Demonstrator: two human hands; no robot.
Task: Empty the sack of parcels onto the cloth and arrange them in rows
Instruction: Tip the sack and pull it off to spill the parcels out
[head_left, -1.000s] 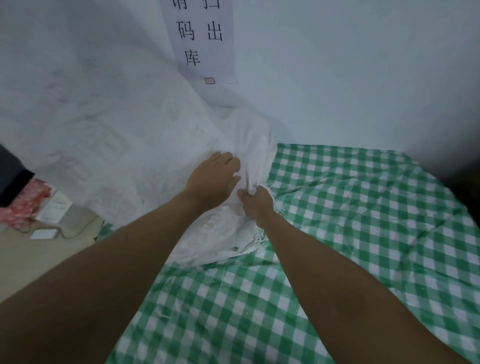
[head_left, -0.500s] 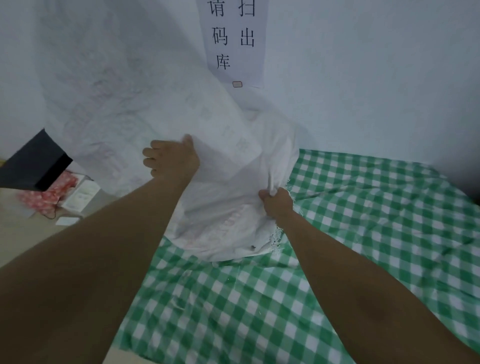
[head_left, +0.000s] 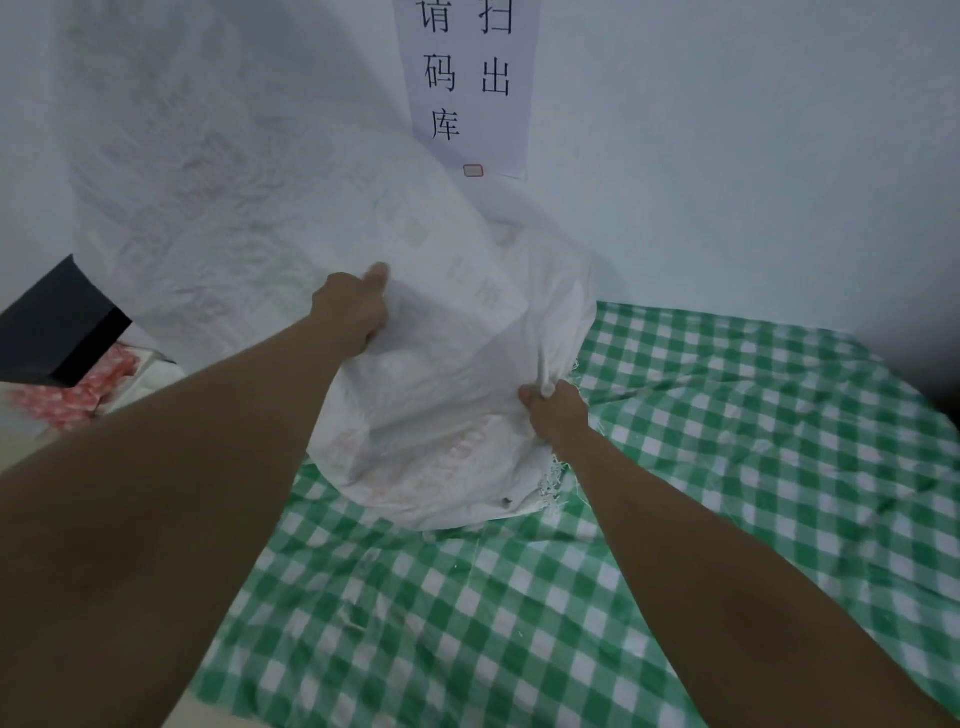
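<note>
A large white woven sack (head_left: 249, 208) stands tilted against the wall, its frayed mouth end resting on the green-and-white checked cloth (head_left: 727, 467). My left hand (head_left: 353, 306) grips the sack's side, thumb on top and fingers tucked under the fabric. My right hand (head_left: 553, 415) pinches a bunch of the sack's mouth edge lower to the right. The sack bulges near the mouth; no parcels show outside it.
A paper notice (head_left: 467, 88) with printed characters hangs on the white wall behind the sack. A black box (head_left: 57, 327) and red patterned packets (head_left: 78, 395) lie at the left on a beige floor. The cloth stretches to the right and toward me.
My left hand moved from the sack's mouth beside my right hand up and left to the sack's side, then took hold there. The view has shifted left. My right hand keeps its pinch.
</note>
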